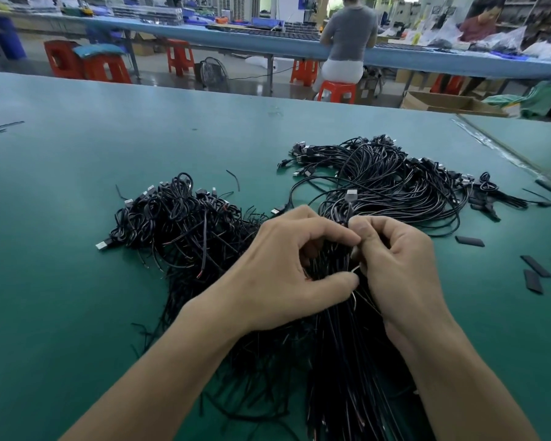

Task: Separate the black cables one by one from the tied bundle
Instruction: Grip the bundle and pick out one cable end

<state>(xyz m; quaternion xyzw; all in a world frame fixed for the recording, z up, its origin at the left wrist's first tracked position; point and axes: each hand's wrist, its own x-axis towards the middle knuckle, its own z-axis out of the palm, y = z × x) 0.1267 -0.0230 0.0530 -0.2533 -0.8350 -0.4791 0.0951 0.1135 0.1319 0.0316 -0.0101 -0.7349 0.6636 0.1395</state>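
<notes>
A thick bundle of black cables [341, 361] runs from the near edge up the green table [77, 218] to my hands. My left hand [280, 268] grips the bundle from the left, fingers curled over it and thumb pressed against its side. My right hand [395, 265] pinches a thin wire tie [356, 269] at the bundle's top, right beside my left thumb. One cable with a USB plug [351, 195] rises just above my fingers. A loose heap of black cables [178, 224] lies to the left. A larger heap of looped cables [385, 179] lies behind my hands.
Short flat black strips [535, 268] lie scattered on the table at the right. A few cable offcuts [4, 125] sit at the far left. Beyond the table are red stools [336, 90], a long blue bench [236, 39], and two people working there.
</notes>
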